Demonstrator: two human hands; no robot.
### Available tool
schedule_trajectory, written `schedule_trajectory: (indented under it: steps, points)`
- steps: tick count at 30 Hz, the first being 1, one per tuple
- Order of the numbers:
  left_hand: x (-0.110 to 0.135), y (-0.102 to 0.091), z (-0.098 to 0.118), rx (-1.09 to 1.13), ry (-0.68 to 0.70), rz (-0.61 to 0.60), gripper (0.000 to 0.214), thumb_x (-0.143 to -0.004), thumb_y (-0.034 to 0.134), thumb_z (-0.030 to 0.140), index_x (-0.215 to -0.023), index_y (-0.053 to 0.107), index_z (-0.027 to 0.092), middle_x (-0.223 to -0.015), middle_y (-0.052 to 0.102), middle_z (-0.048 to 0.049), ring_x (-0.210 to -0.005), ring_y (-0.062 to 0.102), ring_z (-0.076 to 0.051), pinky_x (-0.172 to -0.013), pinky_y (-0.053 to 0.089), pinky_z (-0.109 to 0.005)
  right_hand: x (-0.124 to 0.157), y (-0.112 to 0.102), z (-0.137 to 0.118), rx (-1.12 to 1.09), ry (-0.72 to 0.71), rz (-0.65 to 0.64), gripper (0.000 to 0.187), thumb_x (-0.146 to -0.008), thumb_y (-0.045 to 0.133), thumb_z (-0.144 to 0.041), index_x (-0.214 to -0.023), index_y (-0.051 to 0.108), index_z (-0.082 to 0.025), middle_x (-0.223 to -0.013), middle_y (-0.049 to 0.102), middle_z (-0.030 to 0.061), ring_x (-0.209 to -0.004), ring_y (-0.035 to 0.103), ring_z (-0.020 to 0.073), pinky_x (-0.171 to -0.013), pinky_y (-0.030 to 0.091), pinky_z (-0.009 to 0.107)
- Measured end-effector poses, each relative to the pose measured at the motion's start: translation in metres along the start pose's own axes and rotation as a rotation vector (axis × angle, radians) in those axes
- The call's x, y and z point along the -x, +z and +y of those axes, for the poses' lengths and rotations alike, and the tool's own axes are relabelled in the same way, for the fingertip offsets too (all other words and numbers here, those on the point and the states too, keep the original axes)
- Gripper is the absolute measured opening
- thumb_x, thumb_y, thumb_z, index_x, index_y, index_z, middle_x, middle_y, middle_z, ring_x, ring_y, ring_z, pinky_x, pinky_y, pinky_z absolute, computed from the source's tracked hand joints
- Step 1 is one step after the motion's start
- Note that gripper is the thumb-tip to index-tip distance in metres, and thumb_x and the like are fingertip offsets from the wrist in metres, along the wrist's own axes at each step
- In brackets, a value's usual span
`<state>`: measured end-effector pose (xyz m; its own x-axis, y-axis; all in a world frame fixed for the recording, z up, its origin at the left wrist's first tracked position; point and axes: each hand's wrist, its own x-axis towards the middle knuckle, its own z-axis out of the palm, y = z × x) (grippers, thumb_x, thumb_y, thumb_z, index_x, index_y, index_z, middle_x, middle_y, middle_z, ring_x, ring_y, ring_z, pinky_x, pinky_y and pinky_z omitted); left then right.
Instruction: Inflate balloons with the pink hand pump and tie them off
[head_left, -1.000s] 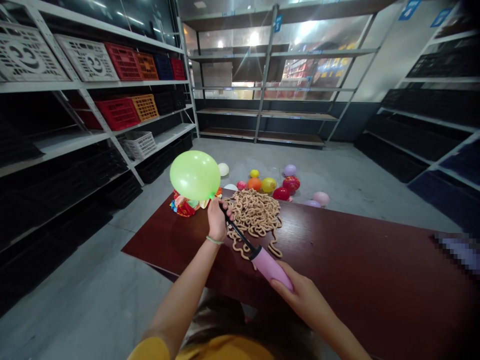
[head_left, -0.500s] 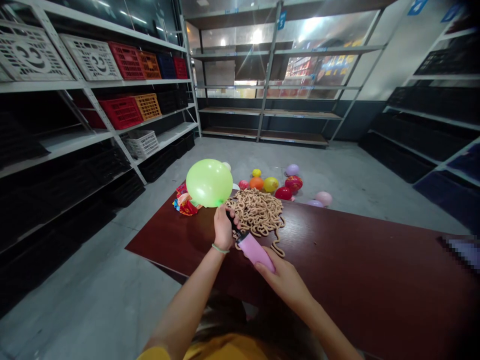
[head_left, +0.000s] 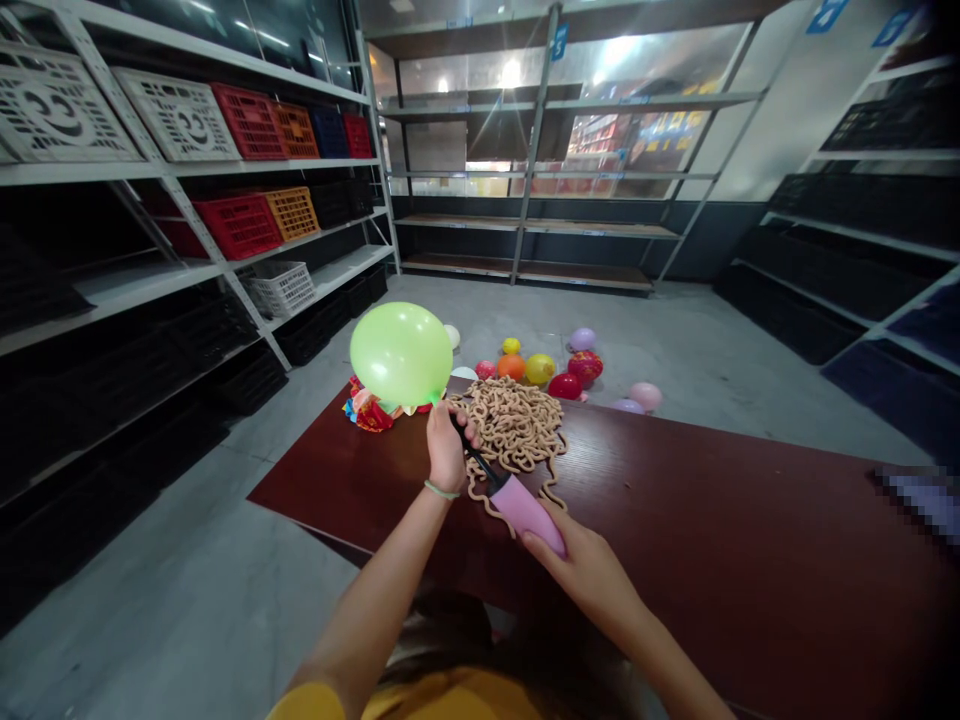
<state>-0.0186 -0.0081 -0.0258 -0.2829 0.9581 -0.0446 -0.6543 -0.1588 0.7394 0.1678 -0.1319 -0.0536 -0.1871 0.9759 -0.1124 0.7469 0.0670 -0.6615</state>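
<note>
Above the table (head_left: 675, 520), round green balloon (head_left: 401, 353)

Your left hand (head_left: 447, 452) closes over the neck of the green balloon (head_left: 401, 353) and the nozzle of the pump (head_left: 523, 508), hiding their joint. Your right hand (head_left: 589, 572) covers the pump's rear end. Far right of that grip, a pixelated patch (head_left: 921, 500) is unreadable.

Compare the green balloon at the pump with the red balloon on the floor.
The green balloon is bigger in view and held at the pump by the left hand; the red balloon lies loose on the floor beyond the table. Both are inflated and round.
</note>
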Motion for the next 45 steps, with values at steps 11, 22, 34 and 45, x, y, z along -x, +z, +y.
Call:
schedule_trajectory:
  steps: [11,22,34,45]
  points:
    - [0.019,-0.005,0.003,-0.005,-0.054,-0.083,0.027,-0.091,0.055,0.041,-0.078,0.046,0.02,-0.062,0.049,0.0035,-0.048,0.052,-0.01,-0.045,0.046,-0.021,-0.008,0.002,-0.014,-0.066,-0.055,0.017,0.049,-0.093,0.052,-0.051,-0.136,0.055,-0.028,-0.125,0.07,0.0075,-0.109,0.068,0.0309,-0.091,0.051,0.04]
    - [-0.03,-0.047,0.02,-0.293,0.13,-0.088,0.03,-0.094,0.054,0.045,-0.079,0.056,0.019,-0.065,0.061,-0.0014,-0.055,0.062,-0.015,-0.055,0.053,-0.027,-0.006,-0.048,0.046,0.287,0.041,0.382,0.06,-0.096,0.043,-0.053,-0.149,0.041,-0.024,-0.141,0.059,0.0108,-0.116,0.064,0.0339,-0.088,0.053,0.044]
    - [-0.027,-0.081,-0.002,-0.471,0.23,-0.013,0.022,-0.095,0.055,0.035,-0.08,0.057,0.02,-0.058,0.061,0.0018,-0.048,0.056,-0.013,-0.054,0.047,-0.023,-0.143,-0.026,0.016,0.677,-0.376,0.358,0.047,-0.098,0.046,-0.033,-0.144,0.05,-0.024,-0.134,0.059,0.0138,-0.12,0.05,0.0319,-0.1,0.034,0.044]
    - [-0.024,-0.079,-0.009,-0.533,0.159,-0.059,0.026,-0.095,0.055,0.032,-0.072,0.057,0.02,-0.057,0.06,0.0011,-0.048,0.055,-0.013,-0.054,0.045,-0.022,-0.152,-0.004,0.03,0.648,-0.402,0.386,0.052,-0.098,0.047,-0.04,-0.147,0.046,-0.023,-0.14,0.056,0.0141,-0.126,0.048,0.0323,-0.11,0.028,0.05]
